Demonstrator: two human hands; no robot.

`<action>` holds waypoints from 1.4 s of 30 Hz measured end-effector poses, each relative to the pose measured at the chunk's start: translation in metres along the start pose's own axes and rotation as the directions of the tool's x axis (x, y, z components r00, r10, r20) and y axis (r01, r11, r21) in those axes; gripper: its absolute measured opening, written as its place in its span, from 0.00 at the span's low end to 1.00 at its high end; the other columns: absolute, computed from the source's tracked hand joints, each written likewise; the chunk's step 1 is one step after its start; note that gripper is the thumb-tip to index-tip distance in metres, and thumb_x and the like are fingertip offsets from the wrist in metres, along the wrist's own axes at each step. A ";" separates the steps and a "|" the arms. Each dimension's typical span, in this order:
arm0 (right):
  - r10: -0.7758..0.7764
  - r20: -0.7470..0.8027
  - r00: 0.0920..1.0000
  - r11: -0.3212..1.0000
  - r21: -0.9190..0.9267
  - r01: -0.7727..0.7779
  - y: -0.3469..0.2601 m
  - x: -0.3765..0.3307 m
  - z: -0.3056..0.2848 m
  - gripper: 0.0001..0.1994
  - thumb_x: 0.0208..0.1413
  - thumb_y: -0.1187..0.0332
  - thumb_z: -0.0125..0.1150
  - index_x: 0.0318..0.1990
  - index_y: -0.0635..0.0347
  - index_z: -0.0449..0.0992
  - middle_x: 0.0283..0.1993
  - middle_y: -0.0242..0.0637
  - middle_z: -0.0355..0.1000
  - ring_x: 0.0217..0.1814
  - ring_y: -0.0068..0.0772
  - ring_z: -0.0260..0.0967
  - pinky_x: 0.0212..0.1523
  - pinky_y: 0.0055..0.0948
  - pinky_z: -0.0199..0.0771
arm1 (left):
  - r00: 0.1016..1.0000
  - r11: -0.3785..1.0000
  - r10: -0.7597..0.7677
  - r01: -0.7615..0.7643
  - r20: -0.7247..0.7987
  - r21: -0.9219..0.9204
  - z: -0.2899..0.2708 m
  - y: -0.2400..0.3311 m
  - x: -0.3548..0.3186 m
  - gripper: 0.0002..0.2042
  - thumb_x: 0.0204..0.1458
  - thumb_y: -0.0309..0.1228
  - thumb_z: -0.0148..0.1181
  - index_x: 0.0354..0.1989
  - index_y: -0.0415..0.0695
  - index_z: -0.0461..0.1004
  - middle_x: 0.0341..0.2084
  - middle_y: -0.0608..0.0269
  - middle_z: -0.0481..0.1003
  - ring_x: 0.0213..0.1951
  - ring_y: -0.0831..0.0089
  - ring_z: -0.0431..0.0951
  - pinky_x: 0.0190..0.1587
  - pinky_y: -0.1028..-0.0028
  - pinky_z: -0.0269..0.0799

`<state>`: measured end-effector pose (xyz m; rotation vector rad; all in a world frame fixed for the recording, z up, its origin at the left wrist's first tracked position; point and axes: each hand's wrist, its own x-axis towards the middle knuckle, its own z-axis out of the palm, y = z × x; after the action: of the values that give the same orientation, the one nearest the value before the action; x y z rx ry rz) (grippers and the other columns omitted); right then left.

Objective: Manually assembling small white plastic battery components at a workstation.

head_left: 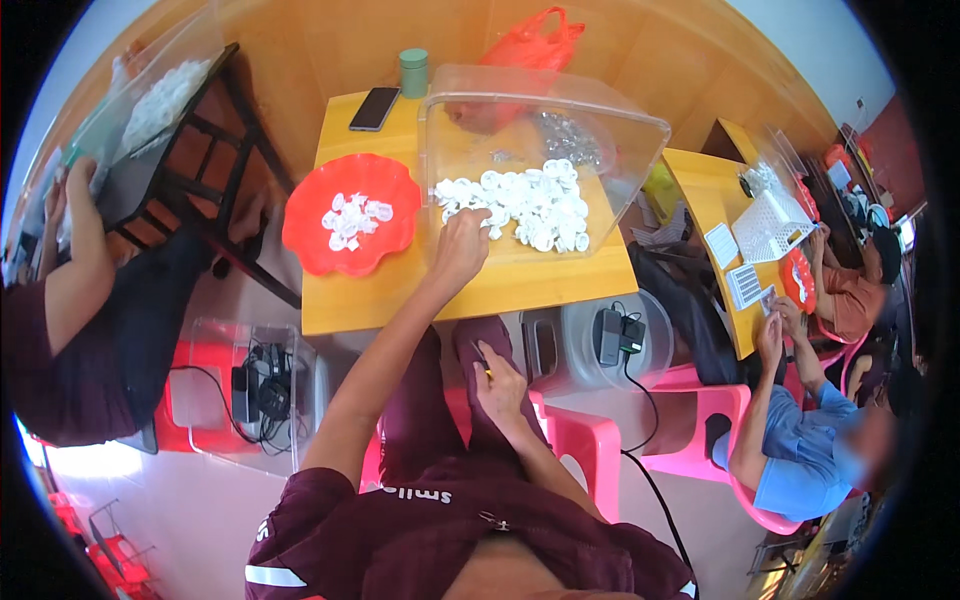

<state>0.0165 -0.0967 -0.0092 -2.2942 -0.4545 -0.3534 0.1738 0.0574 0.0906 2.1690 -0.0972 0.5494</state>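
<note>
Presumably for easy reach, white pieces (548, 205) lie heaped beside the left hand (461, 247), whose fingertip pinch I cannot tell; the right hand (503, 394) curls its fingers round a small tool (489, 373).

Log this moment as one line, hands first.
Left hand: at small white plastic-looking pieces in clear plastic bin | Right hand: holding small yellow-and-dark tool | Red scalloped bowl: holds more white pieces

Left hand (461, 249) at white pieces (548, 208), red bowl (305, 225)
</note>
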 end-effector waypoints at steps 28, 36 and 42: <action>0.732 0.578 0.361 0.569 -0.226 -0.791 0.135 -0.106 -0.015 0.23 0.54 0.52 0.56 0.51 0.60 0.71 0.44 0.44 0.74 0.45 0.36 0.72 0.40 0.36 0.71 | 0.998 0.946 0.059 -0.053 -0.008 0.318 0.057 -0.034 0.028 0.11 0.39 0.25 0.63 0.33 0.38 0.75 0.33 0.50 0.68 0.38 0.54 0.71 0.40 0.60 0.69; 0.312 0.816 0.487 0.708 0.142 -0.691 0.147 -0.121 -0.032 0.23 0.54 0.60 0.56 0.54 0.65 0.67 0.47 0.43 0.73 0.41 0.34 0.74 0.38 0.29 0.76 | 0.999 0.952 0.042 -0.041 0.005 0.304 0.053 -0.028 0.031 0.11 0.38 0.25 0.63 0.33 0.38 0.75 0.34 0.50 0.68 0.38 0.53 0.71 0.40 0.59 0.69; 0.481 0.841 0.249 0.218 0.160 -0.963 0.129 -0.127 -0.031 0.25 0.56 0.55 0.55 0.54 0.66 0.66 0.49 0.41 0.72 0.44 0.30 0.71 0.42 0.30 0.73 | 1.000 0.948 0.021 -0.027 0.020 0.317 0.053 -0.026 0.034 0.11 0.37 0.25 0.64 0.32 0.38 0.74 0.34 0.50 0.69 0.38 0.52 0.71 0.39 0.58 0.69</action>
<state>-0.0464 -0.2299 -0.1183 -1.4712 0.3665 1.0717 0.2297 0.0367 0.0581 2.4887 -0.0462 0.5940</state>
